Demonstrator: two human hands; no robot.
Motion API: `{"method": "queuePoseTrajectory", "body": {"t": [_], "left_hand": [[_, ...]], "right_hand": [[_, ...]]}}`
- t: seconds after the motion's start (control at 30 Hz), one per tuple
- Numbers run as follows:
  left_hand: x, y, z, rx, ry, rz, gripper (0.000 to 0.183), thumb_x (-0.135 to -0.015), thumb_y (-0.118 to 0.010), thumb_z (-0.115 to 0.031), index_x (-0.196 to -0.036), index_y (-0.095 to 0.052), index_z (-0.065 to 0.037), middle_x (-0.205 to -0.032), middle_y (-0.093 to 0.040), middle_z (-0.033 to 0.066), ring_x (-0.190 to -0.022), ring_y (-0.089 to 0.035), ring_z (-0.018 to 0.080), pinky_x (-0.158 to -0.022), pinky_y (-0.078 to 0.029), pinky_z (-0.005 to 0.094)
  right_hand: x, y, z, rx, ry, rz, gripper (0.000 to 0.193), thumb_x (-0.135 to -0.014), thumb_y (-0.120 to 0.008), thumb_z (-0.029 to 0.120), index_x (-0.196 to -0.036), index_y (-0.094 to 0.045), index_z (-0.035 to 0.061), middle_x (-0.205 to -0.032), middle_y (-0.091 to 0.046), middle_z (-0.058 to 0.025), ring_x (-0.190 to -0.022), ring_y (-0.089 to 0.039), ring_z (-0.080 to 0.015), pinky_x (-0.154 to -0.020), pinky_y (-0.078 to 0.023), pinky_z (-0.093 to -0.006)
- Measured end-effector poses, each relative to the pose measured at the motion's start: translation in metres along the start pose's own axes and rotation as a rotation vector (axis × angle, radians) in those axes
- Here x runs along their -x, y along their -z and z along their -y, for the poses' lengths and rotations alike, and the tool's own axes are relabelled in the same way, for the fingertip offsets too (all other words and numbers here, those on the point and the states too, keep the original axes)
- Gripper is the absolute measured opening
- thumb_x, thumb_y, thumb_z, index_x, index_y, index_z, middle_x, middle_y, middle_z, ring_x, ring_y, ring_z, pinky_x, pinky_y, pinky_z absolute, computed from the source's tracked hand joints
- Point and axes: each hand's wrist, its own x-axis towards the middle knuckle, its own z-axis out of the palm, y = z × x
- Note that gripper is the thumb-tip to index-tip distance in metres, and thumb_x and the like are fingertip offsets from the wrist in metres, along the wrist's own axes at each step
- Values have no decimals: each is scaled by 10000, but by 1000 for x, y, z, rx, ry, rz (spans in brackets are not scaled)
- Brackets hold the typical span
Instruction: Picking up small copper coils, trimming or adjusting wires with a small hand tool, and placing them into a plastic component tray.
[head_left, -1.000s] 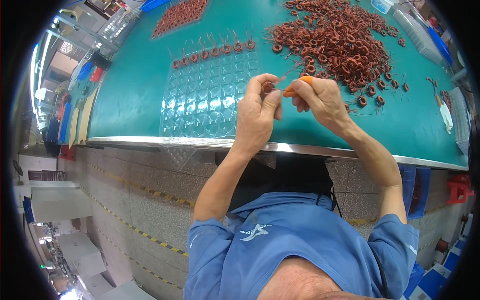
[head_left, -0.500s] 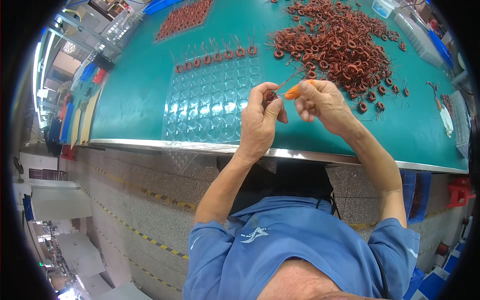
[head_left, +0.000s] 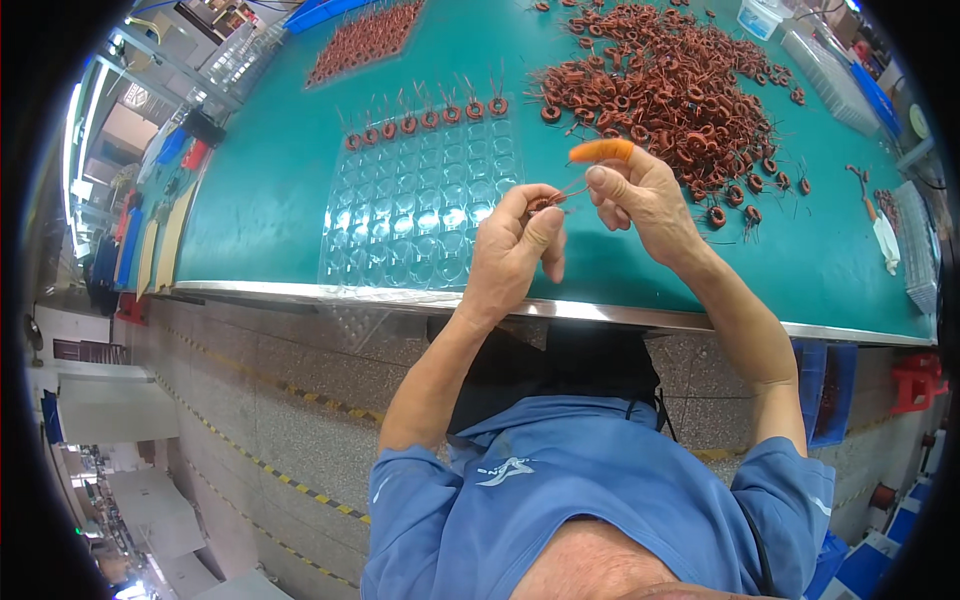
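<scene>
My left hand (head_left: 508,250) is closed on a copper-wound ring coil (head_left: 542,205), pinched between thumb and fingers. Thin wire leads run from the coil toward the thumb of my right hand (head_left: 645,205). An orange finger cot (head_left: 602,151) covers the index finger of that hand. This finger is stretched out, apart from the thumb, while the other fingers curl below. Whether the thumb touches the leads I cannot tell. Left of my hands lies a clear plastic tray (head_left: 400,215) with round pockets; several ring coils (head_left: 430,119) stand in its far row, leads upward.
A large heap of ring coils (head_left: 670,90) covers the far right of the green table (head_left: 250,200). A filled tray (head_left: 365,42) lies at the far left. Clear trays (head_left: 830,80) and a white-and-orange tool (head_left: 886,243) are at the right. The metal table edge (head_left: 600,312) runs before me.
My right index finger has lifted and straightened away from the coil. The coil in my left hand has dropped slightly and turned. The view has shifted a little.
</scene>
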Motion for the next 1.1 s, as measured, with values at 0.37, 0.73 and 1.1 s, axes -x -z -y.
{"method": "queuePoseTrajectory", "body": {"t": [0.37,0.73,1.1], "left_hand": [[0,-1,-5,-262,-65,87,374,-1003,-497,-325,-1187,-523,0,-690,-533,20,-584,-536,96,-543,-440,236],[4,-13,-8,91,-43,141,313,-1023,-464,-257,-1203,-479,-1,-646,-522,32,-518,-514,106,-498,-420,230],[6,-13,-12,164,-18,1,327,-1024,-440,-274,-1207,-484,-7,-637,-504,67,-492,-498,144,-462,-423,254]], "right_hand": [[-6,6,-8,-225,-181,64,253,-878,-711,277,-840,-609,48,-601,-528,9,-460,-468,-70,-411,-328,-206],[3,6,-4,-71,65,31,252,-891,-697,266,-869,-601,33,-581,-559,-11,-480,-510,-75,-431,-355,-208],[2,4,-2,-195,56,144,320,-926,-640,253,-1104,-625,-13,-785,-628,-33,-613,-570,-84,-530,-426,-214]]}}
